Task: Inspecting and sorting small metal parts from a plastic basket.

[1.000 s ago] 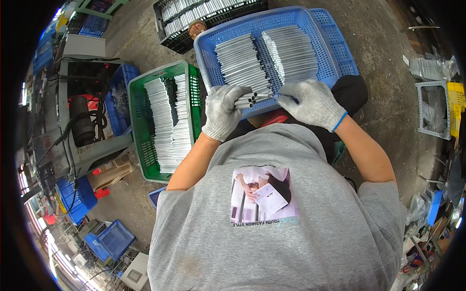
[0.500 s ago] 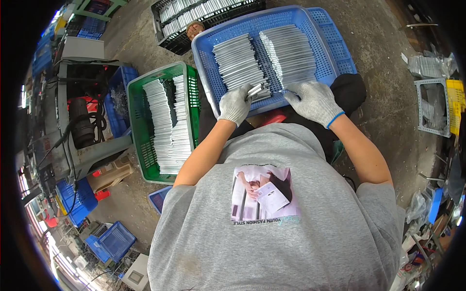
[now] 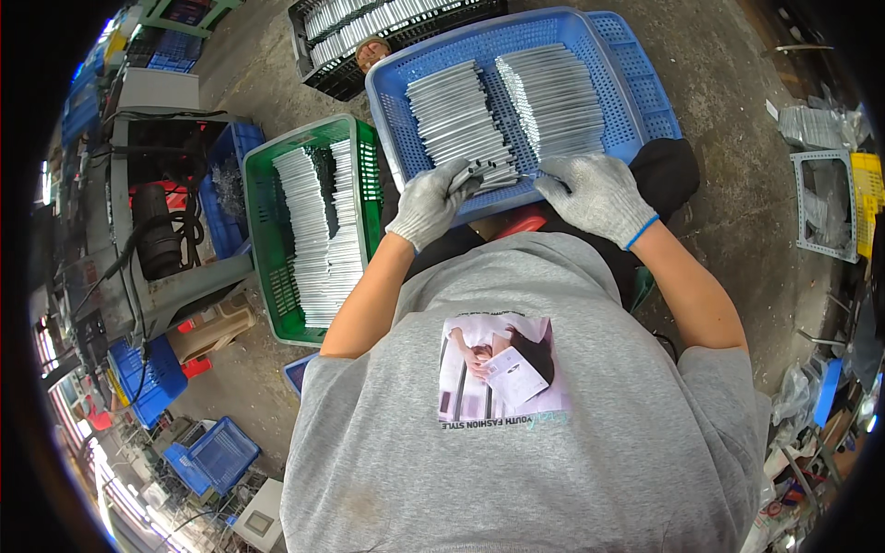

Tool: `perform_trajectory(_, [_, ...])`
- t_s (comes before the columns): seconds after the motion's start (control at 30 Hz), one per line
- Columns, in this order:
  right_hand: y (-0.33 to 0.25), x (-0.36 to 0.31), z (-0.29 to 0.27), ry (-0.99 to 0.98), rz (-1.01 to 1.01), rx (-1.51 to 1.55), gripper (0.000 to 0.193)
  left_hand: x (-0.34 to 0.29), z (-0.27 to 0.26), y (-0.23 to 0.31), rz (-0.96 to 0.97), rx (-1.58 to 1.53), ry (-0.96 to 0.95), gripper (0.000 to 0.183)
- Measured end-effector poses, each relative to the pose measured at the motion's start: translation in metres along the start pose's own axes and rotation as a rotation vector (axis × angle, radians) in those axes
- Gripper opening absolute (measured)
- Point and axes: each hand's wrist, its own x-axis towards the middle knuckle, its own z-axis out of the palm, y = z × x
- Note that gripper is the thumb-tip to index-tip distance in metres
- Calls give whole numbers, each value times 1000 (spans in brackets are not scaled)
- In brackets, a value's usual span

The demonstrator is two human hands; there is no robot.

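Observation:
A blue perforated basket (image 3: 387, 101) rests in front of my lap with two rows of shiny metal tubes (image 3: 553, 101) in it. My left hand (image 3: 430, 198), in a grey knit glove, is closed around a few metal tubes (image 3: 473, 172) above the basket's near left corner. Their dark open ends point toward the right hand. My right hand (image 3: 595, 195), gloved with a blue cuff edge, is bent over the near rim beside the right row. A thin sliver shows at its thumb tip; what it is, I cannot make out. Its fingertips are mostly hidden.
To the left stands a green crate (image 3: 263, 235) filled with similar tubes. Beyond the basket is a black crate (image 3: 346, 78) of tubes. Another blue basket (image 3: 636, 74) sits under the right side. A machine with cables (image 3: 157, 230) stands far left; a grey frame (image 3: 823, 205) lies far right.
My left hand has shifted a little left and turned, with the tube ends now facing right. The right hand has stayed almost in place.

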Motion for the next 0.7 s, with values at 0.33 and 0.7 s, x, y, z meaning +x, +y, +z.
perform_trajectory(0.33, [-16,-3,-14,-6,-98,-18,25,-11,-23,20,216,112,43,20])
perform_trajectory(0.7, [-19,-1,-11,-34,-74,-77,26,-18,-27,42,319,103,238,26])
